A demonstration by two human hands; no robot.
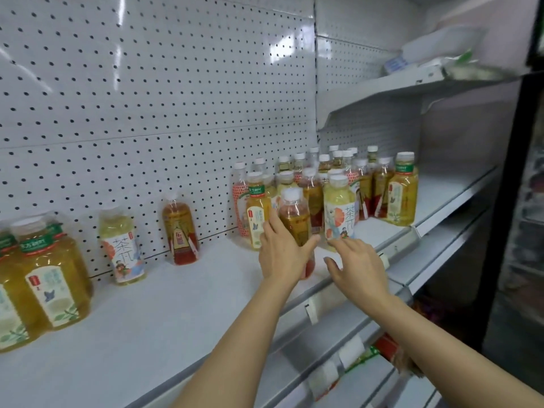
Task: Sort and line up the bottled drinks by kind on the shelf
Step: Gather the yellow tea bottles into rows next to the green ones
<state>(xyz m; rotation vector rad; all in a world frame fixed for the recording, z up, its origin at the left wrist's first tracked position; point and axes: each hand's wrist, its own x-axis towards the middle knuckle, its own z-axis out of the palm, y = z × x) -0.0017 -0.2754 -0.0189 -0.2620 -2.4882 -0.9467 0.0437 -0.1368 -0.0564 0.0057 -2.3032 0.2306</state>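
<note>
My left hand (282, 251) is wrapped around an amber tea bottle with a red base (294, 219) at the front of the white shelf (182, 304). My right hand (357, 267) hovers open just below a pale yellow grapefruit tea bottle (339, 210), fingers apart, holding nothing. Behind them stands a mixed cluster of several bottles (338, 175). Farther left along the back stand a single amber-red bottle (180, 232), a single pale grapefruit bottle (122, 245) and a group of green-label yellow tea bottles (44, 278).
A perforated white back panel (147, 98) closes the shelf behind. An upper shelf (412, 81) at the right carries packaged goods. Price-tag holders (312, 310) line the shelf's front edge. A dark fridge frame (512, 172) stands at the far right.
</note>
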